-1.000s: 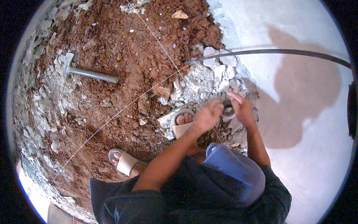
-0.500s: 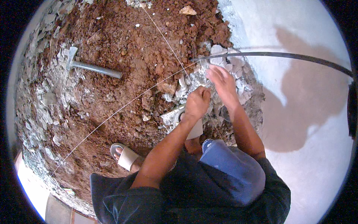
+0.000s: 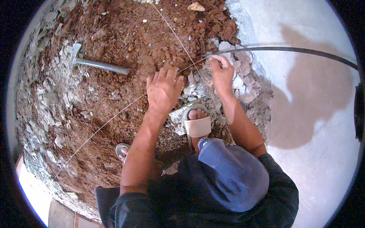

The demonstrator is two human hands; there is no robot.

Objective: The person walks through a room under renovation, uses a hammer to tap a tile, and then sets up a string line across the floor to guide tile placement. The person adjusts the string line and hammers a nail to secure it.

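My left hand (image 3: 163, 89) is open, fingers slightly curved and apart, over the red-brown soil on a taut thin white string (image 3: 118, 113). My right hand (image 3: 222, 76) has thumb and forefinger closed at the near end of a long dark bar (image 3: 289, 49), where the string runs; what exactly they grip is too small to make out. A second string (image 3: 171, 28) crosses the first between my hands. Pale broken rubble (image 3: 242, 72) lies beside my right hand.
A steel hammer (image 3: 100, 65) lies on the soil at upper left. A pale concrete slab (image 3: 311, 171) borders the right side, a dark object (image 3: 357, 112) at its far edge. My sandalled foot (image 3: 197, 121) stands between my forearms; grey rubble (image 3: 49, 114) covers the left.
My left hand has swung left and up from beside my right hand, its fingers spreading. My right hand has risen to the bar's end and its fingers have closed there.
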